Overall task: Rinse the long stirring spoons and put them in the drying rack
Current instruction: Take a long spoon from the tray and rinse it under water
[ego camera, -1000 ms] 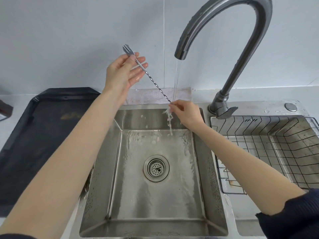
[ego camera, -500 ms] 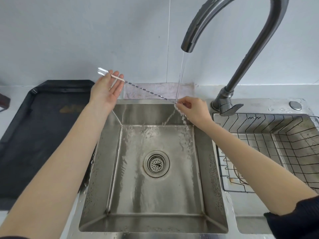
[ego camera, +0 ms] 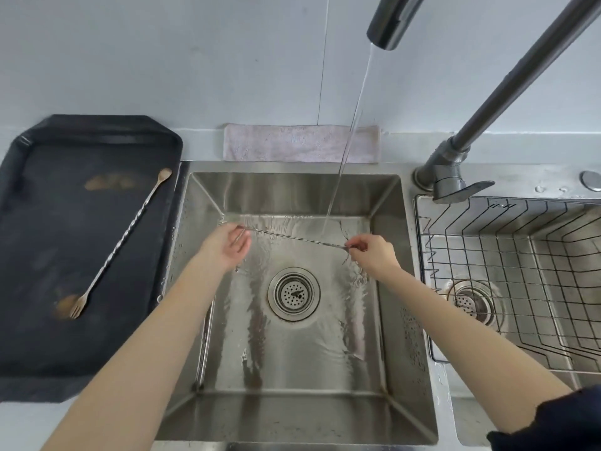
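A long twisted metal stirring spoon (ego camera: 292, 237) lies almost level across the sink basin, under the running water stream (ego camera: 344, 157). My left hand (ego camera: 229, 245) holds its left end with loosely curled fingers. My right hand (ego camera: 370, 253) pinches its right end between the fingertips. A second long stirring spoon (ego camera: 122, 237), with a fork end near me and a spoon bowl at the far end, lies diagonally on the black tray (ego camera: 39, 353) at the left. The wire drying rack (ego camera: 487, 222) sits in the right basin and looks empty.
The steel sink (ego camera: 292, 402) has a drain strainer (ego camera: 294, 294) in its middle and water spreading over its floor. The dark faucet (ego camera: 455, 164) rises at the right rear. A folded pale cloth (ego camera: 292, 144) lies behind the basin. Brown stains mark the tray.
Both hands have dropped from near the spout down into the basin. The spoon went from steeply tilted to nearly level. The view has tipped downward, showing the tray's spoon.
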`<state>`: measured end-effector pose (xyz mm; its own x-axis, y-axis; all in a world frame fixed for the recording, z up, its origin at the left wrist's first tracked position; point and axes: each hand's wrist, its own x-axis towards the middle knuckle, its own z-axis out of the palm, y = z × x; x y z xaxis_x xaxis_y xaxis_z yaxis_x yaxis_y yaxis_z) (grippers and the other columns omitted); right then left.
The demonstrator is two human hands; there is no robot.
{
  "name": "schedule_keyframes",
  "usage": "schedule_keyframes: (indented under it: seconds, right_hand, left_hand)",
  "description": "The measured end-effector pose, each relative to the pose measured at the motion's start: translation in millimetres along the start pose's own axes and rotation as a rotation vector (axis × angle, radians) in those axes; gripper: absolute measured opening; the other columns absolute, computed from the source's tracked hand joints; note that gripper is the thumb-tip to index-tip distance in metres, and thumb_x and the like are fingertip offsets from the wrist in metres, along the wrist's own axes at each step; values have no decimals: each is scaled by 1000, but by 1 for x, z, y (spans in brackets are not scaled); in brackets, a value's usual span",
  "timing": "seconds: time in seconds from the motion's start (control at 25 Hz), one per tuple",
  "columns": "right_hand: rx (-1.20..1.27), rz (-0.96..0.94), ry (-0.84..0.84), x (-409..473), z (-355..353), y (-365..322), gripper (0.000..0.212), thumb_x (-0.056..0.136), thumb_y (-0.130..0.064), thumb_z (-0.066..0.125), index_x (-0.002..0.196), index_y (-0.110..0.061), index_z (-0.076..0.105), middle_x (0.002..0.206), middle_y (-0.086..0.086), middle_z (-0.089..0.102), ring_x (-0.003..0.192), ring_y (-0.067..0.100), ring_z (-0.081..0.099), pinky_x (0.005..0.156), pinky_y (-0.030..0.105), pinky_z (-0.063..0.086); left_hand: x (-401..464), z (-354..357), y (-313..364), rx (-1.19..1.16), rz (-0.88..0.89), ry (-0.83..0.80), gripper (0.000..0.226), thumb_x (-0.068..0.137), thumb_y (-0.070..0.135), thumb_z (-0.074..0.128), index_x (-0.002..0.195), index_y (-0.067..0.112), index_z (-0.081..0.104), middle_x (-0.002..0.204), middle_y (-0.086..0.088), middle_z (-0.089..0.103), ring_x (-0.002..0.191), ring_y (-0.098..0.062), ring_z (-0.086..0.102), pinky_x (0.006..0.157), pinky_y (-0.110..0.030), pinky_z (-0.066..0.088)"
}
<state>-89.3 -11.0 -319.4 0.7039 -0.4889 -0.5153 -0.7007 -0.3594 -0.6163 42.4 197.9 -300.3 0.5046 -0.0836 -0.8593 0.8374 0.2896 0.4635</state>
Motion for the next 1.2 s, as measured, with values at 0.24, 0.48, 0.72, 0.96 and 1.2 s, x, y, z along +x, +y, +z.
schedule_keyframes:
  seconds: [0.24, 0.48, 0.72, 0.96, 1.2]
  right_hand:
    - [-181, 71, -97, 11, 29, 33, 24, 91, -5, 47, 104, -7, 67, 113, 14, 67, 102, 29, 61, 89, 30, 50]
    - [-296, 88, -149, 14, 44, 47, 26, 89, -2, 47, 102, -9, 67, 113, 16, 67, 103, 32, 62, 89, 34, 51]
    - [-360, 77, -185, 11, 45, 49, 27, 90, -9, 47, 110, -10, 65, 120, 16, 62, 110, 33, 58, 92, 36, 49]
    - [-397, 83, -239, -1, 38, 42, 31, 90, -12, 46, 115, -13, 63, 124, 13, 62, 114, 32, 56, 94, 36, 49]
    - [-449, 39, -291, -23, 25, 23, 39, 91, -18, 45, 130, -15, 51, 131, 14, 58, 120, 31, 53, 102, 36, 45]
  left_hand:
    - [30, -31, -32, -50, -176, 36, 13, 93, 3, 43, 82, 6, 50, 93, -8, 54, 87, -19, 55, 89, -32, 42]
    - [33, -47, -49, -186, -272, 45, 18, 95, 8, 38, 83, 0, 49, 137, -13, 46, 132, -25, 42, 106, -37, 35]
    - [40, -51, -53, -111, -287, 72, 23, 95, 9, 36, 112, -1, 48, 142, -12, 43, 133, -25, 42, 108, -43, 33]
    - [28, -46, -52, 419, -202, 140, 16, 95, 17, 37, 86, 12, 48, 111, -6, 47, 100, -21, 50, 102, -43, 35]
    - [3, -42, -57, 1149, 152, 149, 22, 95, 15, 41, 105, 6, 58, 133, -17, 50, 117, -27, 49, 98, -32, 38]
